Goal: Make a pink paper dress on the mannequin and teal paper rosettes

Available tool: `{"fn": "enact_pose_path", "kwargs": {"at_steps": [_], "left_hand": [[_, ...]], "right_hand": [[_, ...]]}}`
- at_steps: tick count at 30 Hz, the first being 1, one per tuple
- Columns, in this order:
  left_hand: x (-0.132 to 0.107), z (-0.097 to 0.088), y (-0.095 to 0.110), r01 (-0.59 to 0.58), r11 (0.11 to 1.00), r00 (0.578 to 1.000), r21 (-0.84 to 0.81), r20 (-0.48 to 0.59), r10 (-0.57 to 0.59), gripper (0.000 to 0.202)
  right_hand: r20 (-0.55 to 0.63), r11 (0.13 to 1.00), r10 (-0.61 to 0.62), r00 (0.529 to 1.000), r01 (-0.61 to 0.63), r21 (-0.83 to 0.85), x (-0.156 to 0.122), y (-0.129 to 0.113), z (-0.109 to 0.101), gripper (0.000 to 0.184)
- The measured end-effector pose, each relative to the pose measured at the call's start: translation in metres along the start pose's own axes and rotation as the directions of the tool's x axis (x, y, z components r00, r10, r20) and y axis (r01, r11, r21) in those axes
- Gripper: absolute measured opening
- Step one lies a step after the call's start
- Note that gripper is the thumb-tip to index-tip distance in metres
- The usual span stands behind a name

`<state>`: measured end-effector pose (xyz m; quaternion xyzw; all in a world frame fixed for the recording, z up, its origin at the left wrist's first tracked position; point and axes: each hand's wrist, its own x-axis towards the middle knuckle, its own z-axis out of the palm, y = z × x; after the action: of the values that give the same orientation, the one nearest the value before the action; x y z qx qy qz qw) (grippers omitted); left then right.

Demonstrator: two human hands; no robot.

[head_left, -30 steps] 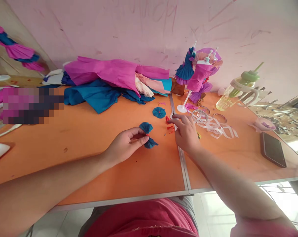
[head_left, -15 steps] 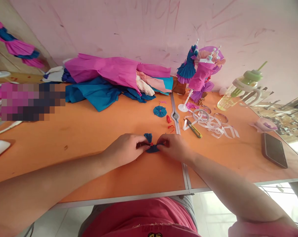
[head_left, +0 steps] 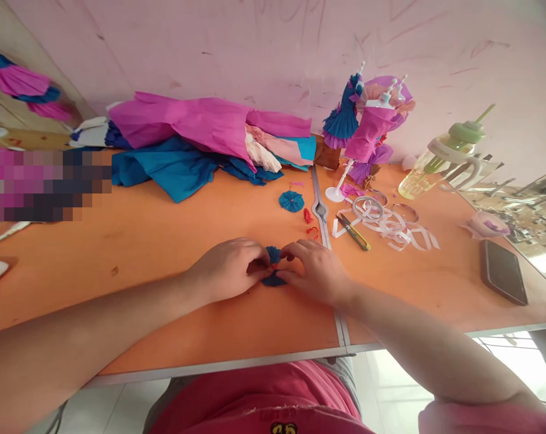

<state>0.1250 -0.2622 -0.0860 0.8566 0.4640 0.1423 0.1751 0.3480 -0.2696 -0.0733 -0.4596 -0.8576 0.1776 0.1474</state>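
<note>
A small dark-blue pleated rosette (head_left: pixel 272 281) with a red centre lies between my hands above the orange table. My left hand (head_left: pixel 232 269) pinches its left side between thumb and fingers. On the other side, my right hand (head_left: pixel 318 272) has its thumb and index finger apart, curved around the rosette's right edge; the thumb tip is at the lower part. Some of the rosette is hidden by fingers. A finished-looking blue rosette (head_left: pixel 291 201) with a red centre lies farther back, near small red scraps (head_left: pixel 307 216).
Yellow-handled thread snips (head_left: pixel 354 232) lie beside curled white ribbon (head_left: pixel 385 224). Tiny paper dresses on stands (head_left: pixel 370 129), a green-lidded bottle (head_left: pixel 445 160) and a phone (head_left: pixel 503 272) are rightward. Magenta sheets (head_left: pixel 187 123) and blue sheets (head_left: pixel 173 172) lie along the wall.
My right hand has loosened, its thumb and index finger now apart. The rosette looks rounder and more spread, its blue upper and lower parts closer together around the red centre.
</note>
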Motion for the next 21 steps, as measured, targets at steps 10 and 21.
{"fn": "enact_pose_path", "kwargs": {"at_steps": [10, 21], "left_hand": [[-0.009, -0.006, 0.016, -0.207, 0.964, 0.954, 0.168, -0.181, 0.237, 0.023], [0.002, 0.001, -0.002, -0.167, 0.977, 0.985, 0.136, -0.018, 0.171, 0.015]], "right_hand": [[0.005, 0.979, -0.038, 0.999, 0.038, -0.198, -0.001, -0.005, 0.016, 0.011], [0.004, 0.976, -0.067, 0.998, 0.066, -0.208, 0.002, -0.002, 0.015, 0.020]]}}
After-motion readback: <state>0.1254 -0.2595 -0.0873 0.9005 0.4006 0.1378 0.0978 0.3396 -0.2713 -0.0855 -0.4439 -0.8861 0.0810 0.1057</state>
